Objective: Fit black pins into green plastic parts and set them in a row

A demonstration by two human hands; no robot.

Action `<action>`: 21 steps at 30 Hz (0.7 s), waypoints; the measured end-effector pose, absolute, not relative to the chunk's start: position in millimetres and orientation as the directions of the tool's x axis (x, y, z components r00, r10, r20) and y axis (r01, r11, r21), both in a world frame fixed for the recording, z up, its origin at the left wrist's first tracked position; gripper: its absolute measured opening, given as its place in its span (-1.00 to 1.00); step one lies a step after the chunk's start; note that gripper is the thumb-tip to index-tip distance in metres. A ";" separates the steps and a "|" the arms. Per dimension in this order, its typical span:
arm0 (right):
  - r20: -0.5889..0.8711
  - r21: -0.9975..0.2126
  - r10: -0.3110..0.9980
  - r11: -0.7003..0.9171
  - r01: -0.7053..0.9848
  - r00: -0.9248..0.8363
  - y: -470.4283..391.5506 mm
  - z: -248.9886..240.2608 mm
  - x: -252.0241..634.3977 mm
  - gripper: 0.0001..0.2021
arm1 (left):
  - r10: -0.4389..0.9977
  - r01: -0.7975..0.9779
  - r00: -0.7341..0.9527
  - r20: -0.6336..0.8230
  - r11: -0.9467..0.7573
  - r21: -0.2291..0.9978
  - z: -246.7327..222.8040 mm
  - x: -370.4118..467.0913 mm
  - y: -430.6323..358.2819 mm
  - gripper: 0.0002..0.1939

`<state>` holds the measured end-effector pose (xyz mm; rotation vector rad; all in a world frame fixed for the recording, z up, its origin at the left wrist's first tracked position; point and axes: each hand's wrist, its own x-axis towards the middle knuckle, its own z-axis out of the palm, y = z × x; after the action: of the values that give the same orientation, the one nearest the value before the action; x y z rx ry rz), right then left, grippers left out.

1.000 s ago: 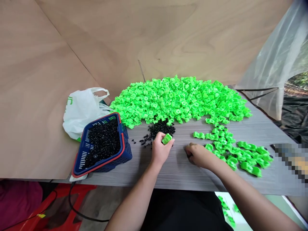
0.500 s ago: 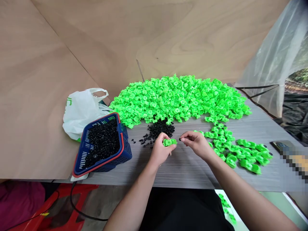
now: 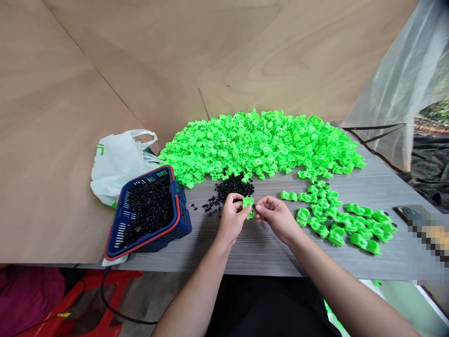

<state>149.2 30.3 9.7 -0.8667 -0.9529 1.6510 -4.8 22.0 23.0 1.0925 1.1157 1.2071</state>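
My left hand (image 3: 233, 216) is closed on a bright green plastic toy car body (image 3: 248, 202), held upright above the grey table. Right beside it, my right hand (image 3: 274, 213) pinches a small black wheel-and-axle piece (image 3: 254, 206) against the car body's right side. Whether the piece sits in the body cannot be made out. Behind my left hand lies a heap of black wheel-and-axle pieces (image 3: 234, 188), a few scattered to its left. A large pile of green car bodies (image 3: 263, 145) spreads across the back of the table.
At the left, a blue basket (image 3: 182, 220) with a red rim holds many black axle pieces. A white plastic bag (image 3: 117, 161) leans behind it. Loose green cars (image 3: 336, 234) lie to the right, some with black wheels. A phone (image 3: 416, 214) rests near the right edge.
My right hand has moved left, bringing the black piece to the green car body. My left hand has turned the body from lying lengthwise to upright.
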 end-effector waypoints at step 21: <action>0.220 -0.947 0.968 0.242 0.212 -0.120 22.9 17.2 150.2 -0.88 | 0.996 -0.026 -0.061 -0.072 0.070 0.997 11.8 1.5 20.1 -0.58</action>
<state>150.2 22.9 17.2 -1.1440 -1.5473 0.9826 1.5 20.1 11.8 1.1090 1.2694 1.2125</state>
